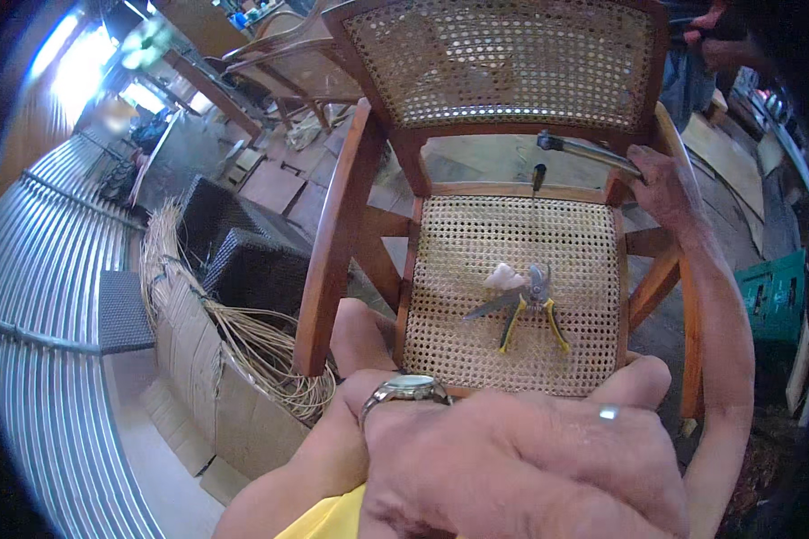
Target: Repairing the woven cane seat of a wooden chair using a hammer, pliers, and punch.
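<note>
My left hand (521,458), with a watch and ring, looms large at the bottom, close to the camera, fingers curled; whatever they hold is hidden. My right hand (658,184) grips a metal-handled hammer (584,150) beside the right side of a wooden chair (333,269). Below the hammer, a black-handled pointed tool (537,180) stands upright at the back of the woven cane seat (449,341). On the seat lie snips with yellow-black grips (538,301), a grey blade-like piece (485,307) and a crumpled pale lump (503,276).
Cane strands (270,350), cardboard (198,404), dark woven pieces (243,269) and corrugated metal (45,359) sit at left. A green crate (764,296) and boards (719,171) are at right. Another cane chair (297,76) stands behind; someone's hand (719,49) shows at top right.
</note>
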A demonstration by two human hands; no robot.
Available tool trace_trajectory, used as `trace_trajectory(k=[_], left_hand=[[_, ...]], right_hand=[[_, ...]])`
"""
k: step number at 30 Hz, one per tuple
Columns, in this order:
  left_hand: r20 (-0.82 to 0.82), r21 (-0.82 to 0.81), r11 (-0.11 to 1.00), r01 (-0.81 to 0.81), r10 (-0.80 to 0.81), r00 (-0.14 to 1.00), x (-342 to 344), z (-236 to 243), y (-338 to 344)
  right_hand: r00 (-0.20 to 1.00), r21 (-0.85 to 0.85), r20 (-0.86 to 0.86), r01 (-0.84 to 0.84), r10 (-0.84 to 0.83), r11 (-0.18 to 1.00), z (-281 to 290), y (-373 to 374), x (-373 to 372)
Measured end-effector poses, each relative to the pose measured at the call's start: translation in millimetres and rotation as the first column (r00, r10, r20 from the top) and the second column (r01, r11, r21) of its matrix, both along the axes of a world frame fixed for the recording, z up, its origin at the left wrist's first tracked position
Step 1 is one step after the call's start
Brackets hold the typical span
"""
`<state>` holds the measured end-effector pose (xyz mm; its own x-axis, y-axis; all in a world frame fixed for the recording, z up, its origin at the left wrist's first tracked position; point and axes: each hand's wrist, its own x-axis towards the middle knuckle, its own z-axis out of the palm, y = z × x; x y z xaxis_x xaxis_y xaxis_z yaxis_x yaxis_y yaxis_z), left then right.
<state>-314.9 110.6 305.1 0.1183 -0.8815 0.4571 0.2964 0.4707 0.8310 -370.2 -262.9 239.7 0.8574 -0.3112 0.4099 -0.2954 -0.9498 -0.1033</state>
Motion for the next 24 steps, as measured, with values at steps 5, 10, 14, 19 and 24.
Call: trace_trajectory(k=[5,10,14,19,24], left_hand=[[0.198,0.004,0.996,0.088,-0.087,0.976,-12.5,-0.5,9.4],[0.383,0.020,0.987,0.158,-0.154,0.911,-6.8,5.2,1.7],[0.543,0.037,0.977,0.210,-0.196,0.817,-7.5,5.3,-23.6],[0.699,0.190,0.962,0.194,-0.271,0.662,-8.5,-18.5,-55.2],[0.355,0.457,0.745,0.485,-0.653,0.669,-50.9,-65.4,-25.8]], right_hand=[[1.000,0.026,0.002,-0.012,0.012,1.000,10.7,14.1,-2.0],[1.000,0.035,-0.014,-0.005,0.005,0.999,14.3,14.2,-4.4],[1.000,-0.014,-0.024,0.008,-0.008,1.000,15.9,13.5,-6.7],[0.993,0.017,0.106,-0.042,0.040,0.999,16.6,16.0,-6.8],[0.992,-0.064,0.081,-0.088,0.093,0.994,-6.2,-8.1,-5.6]])
